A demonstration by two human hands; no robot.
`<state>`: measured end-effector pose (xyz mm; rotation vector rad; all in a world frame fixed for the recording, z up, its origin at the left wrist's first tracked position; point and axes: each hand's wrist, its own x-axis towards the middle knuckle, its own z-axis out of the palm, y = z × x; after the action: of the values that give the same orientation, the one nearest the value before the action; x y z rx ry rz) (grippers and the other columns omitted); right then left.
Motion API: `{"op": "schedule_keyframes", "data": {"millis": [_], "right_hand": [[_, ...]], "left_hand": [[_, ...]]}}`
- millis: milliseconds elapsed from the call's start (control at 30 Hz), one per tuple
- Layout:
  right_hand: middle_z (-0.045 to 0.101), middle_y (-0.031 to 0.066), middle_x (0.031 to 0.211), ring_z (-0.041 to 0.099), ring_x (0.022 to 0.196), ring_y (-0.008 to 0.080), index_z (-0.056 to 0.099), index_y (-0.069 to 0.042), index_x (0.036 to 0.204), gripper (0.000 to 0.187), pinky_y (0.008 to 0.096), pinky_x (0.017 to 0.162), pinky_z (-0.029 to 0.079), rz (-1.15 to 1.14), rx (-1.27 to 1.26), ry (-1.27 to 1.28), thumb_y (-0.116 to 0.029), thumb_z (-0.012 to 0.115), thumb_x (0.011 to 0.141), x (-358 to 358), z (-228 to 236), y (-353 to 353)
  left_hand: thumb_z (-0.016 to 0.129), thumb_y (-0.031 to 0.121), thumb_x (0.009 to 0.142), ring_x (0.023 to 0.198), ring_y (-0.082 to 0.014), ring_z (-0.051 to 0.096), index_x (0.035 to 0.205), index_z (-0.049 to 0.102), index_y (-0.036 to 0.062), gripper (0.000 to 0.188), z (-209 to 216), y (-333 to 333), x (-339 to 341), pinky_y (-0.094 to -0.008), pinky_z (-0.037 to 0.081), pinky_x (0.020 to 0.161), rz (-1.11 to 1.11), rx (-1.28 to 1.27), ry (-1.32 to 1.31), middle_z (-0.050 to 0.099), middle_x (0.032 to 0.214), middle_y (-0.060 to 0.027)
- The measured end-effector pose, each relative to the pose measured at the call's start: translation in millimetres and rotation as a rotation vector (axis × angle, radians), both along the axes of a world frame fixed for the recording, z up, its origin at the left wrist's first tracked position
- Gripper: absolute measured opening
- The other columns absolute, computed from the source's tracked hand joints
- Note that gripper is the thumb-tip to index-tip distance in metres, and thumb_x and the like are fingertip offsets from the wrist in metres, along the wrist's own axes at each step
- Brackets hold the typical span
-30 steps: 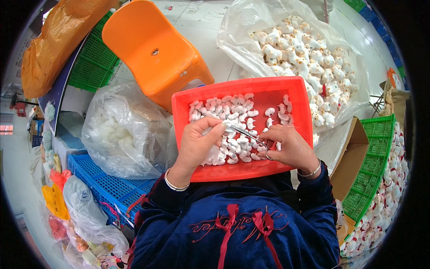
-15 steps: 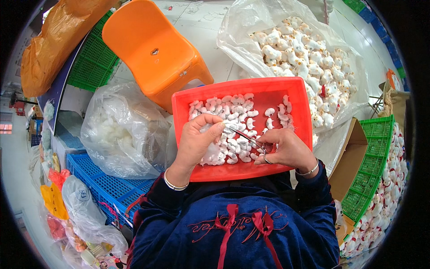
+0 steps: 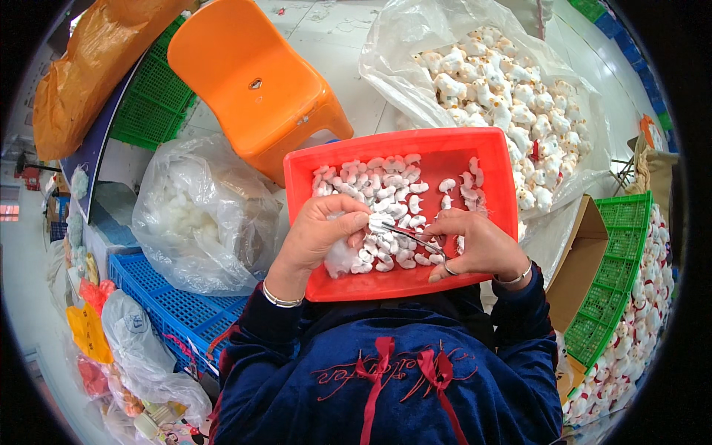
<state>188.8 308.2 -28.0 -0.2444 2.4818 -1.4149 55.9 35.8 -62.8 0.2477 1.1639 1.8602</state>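
Observation:
A red plastic tub [image 3: 460,139] sits before me, holding many small curved white plush pieces [image 3: 380,174]. Over its left half, my left hand [image 3: 313,236] pinches one small white plush piece [image 3: 378,221] between thumb and fingers. A tuft of white stuffing [image 3: 341,257] hangs under that palm. My right hand [image 3: 478,241] is closed on scissor-handled forceps [image 3: 408,234], with finger and thumb at the loops. The forceps point left, and their tips meet the pinched piece; whether they are inside it is hidden.
Beyond the tub on the left stands an orange plastic chair [image 3: 248,81]. A clear bag of stuffing [image 3: 204,222] rests beside a blue crate [image 3: 174,293]. At the far right lies a big bag of white plush toys [image 3: 512,104]. A green crate [image 3: 612,274] stands at right.
Both hands have lowered slightly toward me. The stuffing tuft now shows more clearly under my left palm, and the forceps tips remain at the white piece.

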Motion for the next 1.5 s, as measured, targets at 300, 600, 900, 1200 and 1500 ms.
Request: {"op": "schedule_keyframes", "data": {"millis": [300, 600, 900, 1200, 1500], "right_hand": [[0.068, 0.0145, 0.095, 0.066, 0.093, 0.0301, 0.074, 0.000, 0.110, 0.062, 0.0381, 0.083, 0.051, 0.037, -0.014, -0.060, -0.037, 0.096, 0.066, -6.0, 2.6, 1.8], [0.064, 0.0111, 0.071, 0.061, 0.063, 0.0237, 0.074, 0.001, 0.094, 0.043, 0.0358, 0.059, 0.047, 0.009, -0.043, -0.143, -0.028, 0.094, 0.070, -4.6, 3.3, 2.0], [0.062, 0.0118, 0.070, 0.059, 0.061, 0.0248, 0.072, 0.001, 0.091, 0.037, 0.0371, 0.058, 0.046, -0.031, 0.043, -0.078, -0.025, 0.092, 0.073, -5.2, 7.2, -4.4], [0.060, 0.0137, 0.068, 0.059, 0.061, 0.0305, 0.072, -0.001, 0.089, 0.037, 0.0399, 0.058, 0.045, -0.025, 0.158, -0.103, -0.028, 0.090, 0.073, 4.6, 9.4, 3.5], [0.062, 0.0132, 0.069, 0.062, 0.064, 0.0326, 0.073, -0.002, 0.090, 0.035, 0.0415, 0.060, 0.048, -0.055, 0.165, -0.182, -0.027, 0.090, 0.071, 5.7, 13.3, 2.8]], "left_hand": [[0.074, 0.011, 0.096, 0.070, -0.0074, 0.061, 0.100, 0.070, 0.0027, 0.010, 0.8, -1.0, -9.4, -0.0230, 0.051, 0.065, -0.164, 0.030, 0.038, 0.067, 0.085, -0.0022], [0.068, 0.000, 0.090, 0.074, -0.0090, 0.063, 0.112, 0.068, 0.0000, 0.022, 7.4, 1.7, -9.6, -0.0232, 0.051, 0.066, -0.175, -0.024, 0.116, 0.070, 0.104, -0.0098], [0.069, 0.006, 0.095, 0.068, -0.0063, 0.060, 0.106, 0.071, 0.0009, 0.012, 16.7, 13.9, -2.2, -0.0213, 0.048, 0.062, -0.214, -0.081, 0.184, 0.069, 0.083, -0.0028], [0.073, 0.011, 0.095, 0.074, -0.0063, 0.064, 0.104, 0.070, 0.0008, 0.014, 21.3, -0.1, -16.7, -0.0218, 0.052, 0.069, -0.268, -0.208, 0.209, 0.069, 0.089, -0.0018], [0.068, 0.005, 0.090, 0.082, -0.0078, 0.063, 0.099, 0.070, 0.0027, 0.009, 19.2, 11.1, -11.8, -0.0250, 0.051, 0.075, -0.302, -0.224, 0.398, 0.067, 0.089, -0.0005]]}}
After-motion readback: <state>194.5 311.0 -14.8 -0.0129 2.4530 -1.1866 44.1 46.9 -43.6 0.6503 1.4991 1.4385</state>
